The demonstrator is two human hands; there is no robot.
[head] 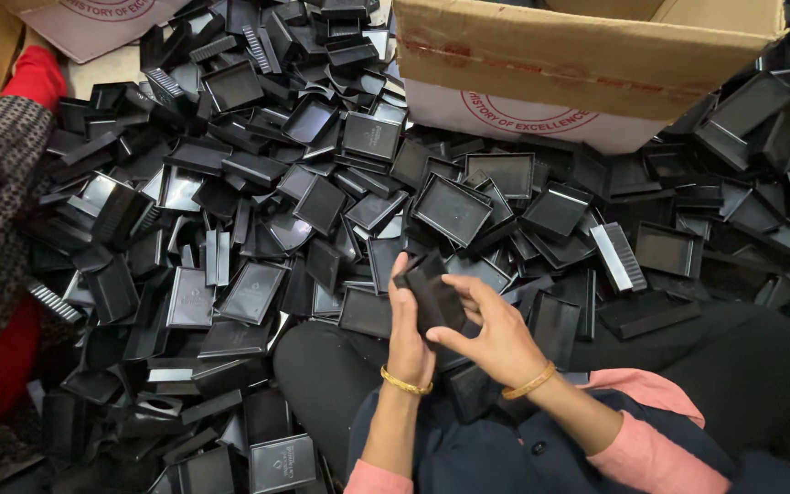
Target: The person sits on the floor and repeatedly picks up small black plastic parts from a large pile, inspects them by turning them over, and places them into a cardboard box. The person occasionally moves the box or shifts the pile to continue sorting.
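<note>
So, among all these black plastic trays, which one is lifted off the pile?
The black plastic tray held between the left hand and the right hand, above the lap. All the others lie loose in the heap on the floor.

Black trays (pixel 451 209) glossy plastic, apparently; box (pixel 587 55) matt cardboard.

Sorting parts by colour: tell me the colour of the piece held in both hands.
Black, like the pile around it: the piece between left hand and right hand, head view.
</note>
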